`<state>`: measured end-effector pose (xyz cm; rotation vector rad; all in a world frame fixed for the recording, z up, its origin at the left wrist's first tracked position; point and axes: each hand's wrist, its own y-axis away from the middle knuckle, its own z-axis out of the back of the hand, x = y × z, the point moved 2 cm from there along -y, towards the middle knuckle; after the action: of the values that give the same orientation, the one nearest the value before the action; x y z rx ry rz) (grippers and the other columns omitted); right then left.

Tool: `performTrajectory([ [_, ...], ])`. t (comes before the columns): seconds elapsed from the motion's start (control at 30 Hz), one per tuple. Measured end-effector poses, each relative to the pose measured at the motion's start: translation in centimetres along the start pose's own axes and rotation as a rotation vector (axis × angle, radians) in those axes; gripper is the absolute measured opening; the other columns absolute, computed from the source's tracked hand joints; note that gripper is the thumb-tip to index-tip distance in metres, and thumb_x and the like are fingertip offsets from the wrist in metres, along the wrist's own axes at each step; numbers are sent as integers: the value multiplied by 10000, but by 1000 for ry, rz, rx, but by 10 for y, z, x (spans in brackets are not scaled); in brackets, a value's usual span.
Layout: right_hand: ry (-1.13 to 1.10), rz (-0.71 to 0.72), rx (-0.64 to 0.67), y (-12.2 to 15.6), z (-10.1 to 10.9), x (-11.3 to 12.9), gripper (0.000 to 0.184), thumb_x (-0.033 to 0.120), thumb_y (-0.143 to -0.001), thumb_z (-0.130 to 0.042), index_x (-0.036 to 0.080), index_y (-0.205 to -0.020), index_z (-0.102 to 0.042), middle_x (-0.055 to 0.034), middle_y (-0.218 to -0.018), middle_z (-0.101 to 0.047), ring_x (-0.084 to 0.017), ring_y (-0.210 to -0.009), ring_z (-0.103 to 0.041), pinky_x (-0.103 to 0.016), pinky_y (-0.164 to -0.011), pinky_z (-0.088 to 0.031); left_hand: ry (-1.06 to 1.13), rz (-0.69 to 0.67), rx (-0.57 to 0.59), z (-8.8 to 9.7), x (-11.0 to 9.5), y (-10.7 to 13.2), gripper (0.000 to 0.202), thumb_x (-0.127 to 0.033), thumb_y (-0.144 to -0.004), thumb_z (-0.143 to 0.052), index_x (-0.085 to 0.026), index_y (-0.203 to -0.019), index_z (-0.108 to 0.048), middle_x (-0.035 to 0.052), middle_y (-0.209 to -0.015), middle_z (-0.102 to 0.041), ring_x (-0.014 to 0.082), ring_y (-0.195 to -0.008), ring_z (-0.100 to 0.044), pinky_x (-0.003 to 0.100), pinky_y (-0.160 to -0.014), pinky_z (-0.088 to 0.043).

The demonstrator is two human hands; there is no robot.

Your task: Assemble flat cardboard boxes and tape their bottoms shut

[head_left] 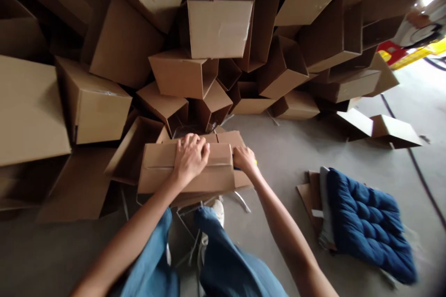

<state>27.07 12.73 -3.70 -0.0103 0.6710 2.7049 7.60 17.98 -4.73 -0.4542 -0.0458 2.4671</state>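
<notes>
A closed cardboard box (162,174) lies in front of my legs, with a seam running along its upper face. My left hand (191,158) presses on the box, its fingers bent over the far edge. At the box's right end is my right hand (245,158), closed in a fist. Small bits of blue and yellow show beside that fist, but the thing itself is mostly hidden. Another piece of cardboard (232,138) sits just behind and under the box.
Many open cardboard boxes (221,28) are heaped ahead and to the left. On the grey floor (278,148) at right, a blue tufted cushion (365,222) lies over flat cardboard. Two open boxes (395,130) stand farther right. Part of another person's arm (418,19) shows at upper right.
</notes>
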Motion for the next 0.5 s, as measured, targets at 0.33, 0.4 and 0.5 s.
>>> performTrajectory([
  [0.33, -304, -258, -193, 18, -62, -21, 437, 357, -1080, -335, 117, -1242, -662, -214, -1240, -715, -314, -1119, -691, -379, -883, -505, 43, 16, 24, -4, 4, 1, 324, -370, -1076, -435, -152, -1057, -673, 176, -1210, -705, 357, -1258, -585, 529, -1052, -435],
  [0.4, -397, -160, -159, 13, -76, -4, 407, 281, -1053, -353, 103, -1244, -665, -224, -1230, -707, -312, -1135, -678, -391, -933, -502, 91, 24, 2, -5, 5, 1, 305, -371, -1068, -458, -150, -1068, -668, 191, -1237, -703, 364, -1300, -569, 533, -1079, -423],
  [0.5, -542, -8, -158, 10, -95, 9, 423, 294, -1016, -425, 145, -1337, -657, -195, -1210, -718, -306, -1124, -680, -414, -970, -515, 242, 55, -70, -7, 12, 0, 257, -356, -1045, -508, -158, -1114, -656, 192, -1258, -706, 349, -1323, -568, 514, -1101, -423],
])
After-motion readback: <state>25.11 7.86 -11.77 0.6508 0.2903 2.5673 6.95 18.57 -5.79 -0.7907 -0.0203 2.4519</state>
